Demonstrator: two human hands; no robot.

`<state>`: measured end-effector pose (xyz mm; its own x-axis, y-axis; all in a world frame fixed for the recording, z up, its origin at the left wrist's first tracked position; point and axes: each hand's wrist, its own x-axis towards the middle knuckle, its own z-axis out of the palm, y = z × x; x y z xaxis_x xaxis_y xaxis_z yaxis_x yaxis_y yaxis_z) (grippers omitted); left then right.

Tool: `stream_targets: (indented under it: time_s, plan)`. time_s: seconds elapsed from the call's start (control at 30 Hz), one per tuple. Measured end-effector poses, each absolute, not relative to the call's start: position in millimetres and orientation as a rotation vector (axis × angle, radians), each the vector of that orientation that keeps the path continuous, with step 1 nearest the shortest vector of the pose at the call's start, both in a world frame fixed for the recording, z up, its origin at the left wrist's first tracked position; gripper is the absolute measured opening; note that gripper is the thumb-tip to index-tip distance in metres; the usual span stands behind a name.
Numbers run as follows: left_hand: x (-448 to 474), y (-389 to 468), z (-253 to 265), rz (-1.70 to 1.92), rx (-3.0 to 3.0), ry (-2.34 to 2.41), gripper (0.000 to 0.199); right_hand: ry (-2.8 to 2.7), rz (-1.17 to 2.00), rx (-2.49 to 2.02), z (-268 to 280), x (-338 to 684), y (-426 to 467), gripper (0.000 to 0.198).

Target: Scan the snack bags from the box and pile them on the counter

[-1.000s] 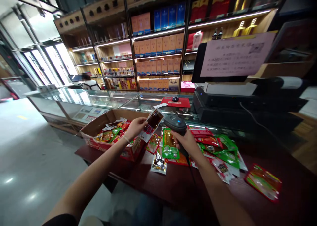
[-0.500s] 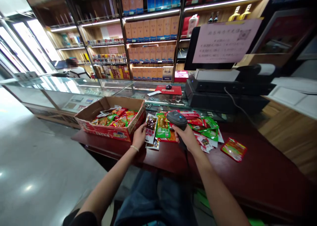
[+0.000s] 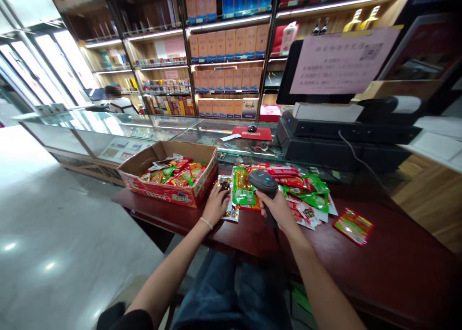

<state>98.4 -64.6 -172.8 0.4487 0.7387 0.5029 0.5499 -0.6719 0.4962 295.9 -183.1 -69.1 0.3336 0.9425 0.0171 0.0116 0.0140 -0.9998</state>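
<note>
My left hand point(image 3: 216, 205) lies over a white snack packet with a dark filling point(image 3: 224, 181), its fingers stretched across it and partly covering it. A second silvery packet point(image 3: 232, 214) shows beneath. In my right hand point(image 3: 277, 208) is a black handheld barcode scanner point(image 3: 263, 180), gripped by its handle, with a small blue light on top. The scanner head is over the packets, beside a green snack packet point(image 3: 242, 189). Red, green and white packets point(image 3: 306, 192) lie in an overlapping pile right of the scanner.
An open cardboard box point(image 3: 166, 198) of snack packets stands left of my left hand. A single red packet point(image 3: 354, 226) lies to the right on the dark red counter point(image 3: 390, 262). Behind are a mouse point(image 3: 251, 128), a glass case and a black register point(image 3: 325, 142). A person point(image 3: 121, 102) is far left.
My left hand has shifted from the packet's left edge onto its face, its fingers now stretched over it. My right hand still holds the scanner above the packets. The view has turned slightly left.
</note>
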Motion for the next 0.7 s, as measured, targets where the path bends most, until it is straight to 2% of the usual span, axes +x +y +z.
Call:
stream_targets:
  time_s: [0.17,0.33,0.5,0.7]
  plan:
    - [96,-78,-143,1.075,2.451,0.923,0.034,-1.017,0.939,-1.364,-59,292,-173,0.039]
    - [76,-83,-72,1.127,2.462,0.814,0.036,-1.049,1.006,-1.372,-31,278,-150,0.039]
    - [27,-42,-20,1.230,2.407,1.034,0.030,-1.172,1.027,-1.373,-16,262,-112,0.039]
    - [-24,32,-16,1.106,2.203,1.396,0.029,-1.292,1.050,-1.414,-14,248,-68,0.034]
